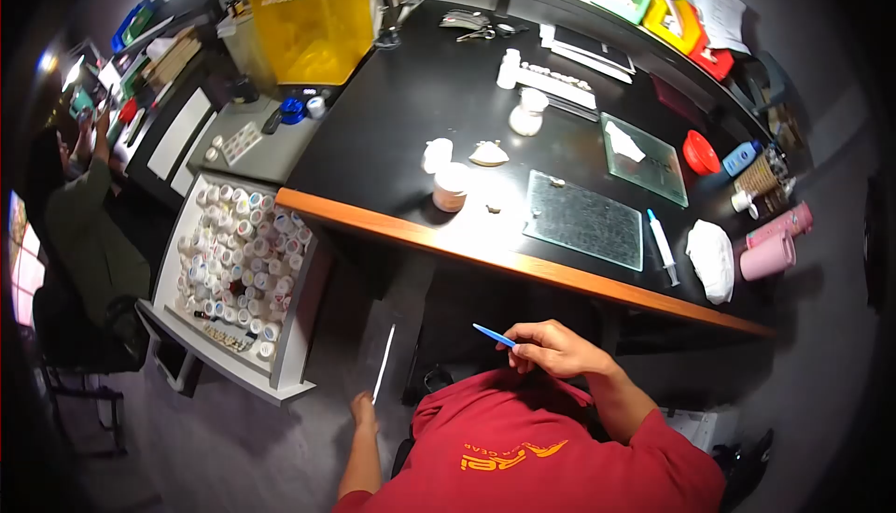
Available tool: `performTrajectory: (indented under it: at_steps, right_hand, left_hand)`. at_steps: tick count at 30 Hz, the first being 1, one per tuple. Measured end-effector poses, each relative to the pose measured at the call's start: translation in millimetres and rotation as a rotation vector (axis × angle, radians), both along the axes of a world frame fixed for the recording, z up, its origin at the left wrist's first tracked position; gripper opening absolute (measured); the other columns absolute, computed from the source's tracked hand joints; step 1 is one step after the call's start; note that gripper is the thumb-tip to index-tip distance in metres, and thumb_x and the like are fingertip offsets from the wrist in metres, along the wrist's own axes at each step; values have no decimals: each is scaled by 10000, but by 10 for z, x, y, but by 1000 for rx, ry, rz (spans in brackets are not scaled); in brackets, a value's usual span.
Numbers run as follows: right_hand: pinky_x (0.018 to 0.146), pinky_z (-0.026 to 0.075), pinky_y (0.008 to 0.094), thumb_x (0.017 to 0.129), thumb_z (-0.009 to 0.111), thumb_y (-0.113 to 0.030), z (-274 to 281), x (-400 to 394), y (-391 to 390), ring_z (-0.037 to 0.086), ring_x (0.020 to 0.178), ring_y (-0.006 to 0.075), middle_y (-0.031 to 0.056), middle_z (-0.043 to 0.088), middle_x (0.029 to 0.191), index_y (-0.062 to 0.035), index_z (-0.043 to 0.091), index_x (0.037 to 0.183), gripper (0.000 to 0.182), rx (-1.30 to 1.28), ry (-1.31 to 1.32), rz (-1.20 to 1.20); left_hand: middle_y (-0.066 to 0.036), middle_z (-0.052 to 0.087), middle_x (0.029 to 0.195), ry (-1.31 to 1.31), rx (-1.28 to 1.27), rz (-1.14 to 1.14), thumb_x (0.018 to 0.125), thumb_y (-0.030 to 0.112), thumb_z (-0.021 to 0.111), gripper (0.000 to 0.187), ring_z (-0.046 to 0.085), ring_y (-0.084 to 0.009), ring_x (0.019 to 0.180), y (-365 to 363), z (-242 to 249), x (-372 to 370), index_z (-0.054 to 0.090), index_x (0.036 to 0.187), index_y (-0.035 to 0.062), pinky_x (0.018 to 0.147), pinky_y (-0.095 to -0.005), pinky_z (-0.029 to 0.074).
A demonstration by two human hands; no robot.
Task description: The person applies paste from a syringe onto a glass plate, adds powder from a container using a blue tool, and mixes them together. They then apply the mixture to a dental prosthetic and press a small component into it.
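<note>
My right hand [557, 349], in front of my red shirt, pinches a slim blue pen-like tool [493, 335] whose tip points left. Lower on the left, my left hand [365, 409] is closed on the lower end of a thin white stick [385, 364], which stands nearly upright. Both hands are on my side of the desk's orange edge [523, 260]. On the desk nearest them are a glass plate [586, 224] and a jar [450, 188]. Beside these lie a small tooth-coloured piece [493, 208] and a cream dental model piece [488, 154].
An open drawer [299, 336] full of white-lidded jars juts out at left. A syringe [664, 250], a crumpled white cloth [711, 261], a second glass plate [644, 160] and a red bowl [701, 153] lie at right. A person [89, 224] sits far left.
</note>
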State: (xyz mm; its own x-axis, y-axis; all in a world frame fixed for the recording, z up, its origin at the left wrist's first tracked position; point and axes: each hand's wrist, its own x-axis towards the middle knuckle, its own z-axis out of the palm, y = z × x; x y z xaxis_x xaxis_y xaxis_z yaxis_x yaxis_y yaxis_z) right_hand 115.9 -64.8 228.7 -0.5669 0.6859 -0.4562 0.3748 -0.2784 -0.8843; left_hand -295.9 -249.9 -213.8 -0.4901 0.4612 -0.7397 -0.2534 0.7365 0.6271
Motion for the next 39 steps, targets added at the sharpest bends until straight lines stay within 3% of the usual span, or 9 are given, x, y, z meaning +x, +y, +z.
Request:
performTrajectory:
  at_steps: [7,9,15,18,25,29,31,33,39]
  right_hand:
    - [713,451,234,1049,540,-78,874,666,-75,547,775,63,26,673,876,21,695,1261,281,143,224,-95]
    - [729,447,231,1016,555,-89,1046,909,-170,569,819,67,31,674,921,23,700,1287,327,221,299,-183]
    - [714,448,216,986,584,-135,1117,1451,-303,589,805,66,41,682,922,26,704,1261,340,441,281,-590]
    - [720,438,213,1010,614,-119,1219,1555,-333,563,811,46,11,655,924,16,695,1270,304,485,211,-663]
    - [752,460,245,978,710,-115,1833,2135,5,564,812,38,-38,618,858,-39,735,1121,164,851,-128,-892]
    - [734,495,288,945,748,-183,2603,2970,438,625,798,72,-5,703,877,-58,761,1025,149,1316,-495,-1126]
    - [726,508,323,933,753,-252,3077,3499,647,653,782,106,35,725,849,-66,778,994,197,1338,-700,-1207]
    - [759,482,314,921,743,-306,3557,4017,905,620,844,103,-3,681,869,-50,763,985,264,1304,-988,-1250]
    - [802,507,376,856,690,-368,3978,7327,2144,667,839,235,103,769,996,-31,781,1023,387,1233,-807,-1417]
  left_hand:
    - [-184,793,1098,260,501,-647,1007,107,679,234,745,-239,1108,1653,1627,792,752,1179,-33,995,-351,536]
    - [-280,717,1265,194,524,-833,1008,302,718,496,694,-332,1231,2019,2003,1061,649,1366,-35,1038,-380,521]
    - [-457,229,1623,976,533,-1194,904,726,629,1102,219,-608,1529,2321,2269,2274,287,1637,-23,1196,-723,244]
    - [-387,255,1664,1170,412,-1449,940,722,551,1031,131,-596,1563,2500,2233,2599,281,1659,34,1189,-813,97]
    - [-321,255,1694,1076,418,-1562,938,780,466,1033,124,-545,1587,2689,2421,2672,327,1652,46,1236,-758,8]
    - [-217,328,1693,860,238,-1564,893,797,554,1021,162,-455,1608,2812,2598,2561,382,1636,119,1247,-736,45]
    - [-149,671,1362,1053,349,-1491,898,732,599,683,568,-409,1343,2850,2387,2505,704,1316,202,1113,-678,376]
    - [-97,771,1044,1109,583,-1472,917,674,600,529,716,-373,1047,3011,1652,2343,798,1039,198,925,-614,503]
    - [-96,762,1067,1085,449,-1520,919,674,600,532,707,-371,1061,3137,1806,2533,786,1062,197,929,-611,500]
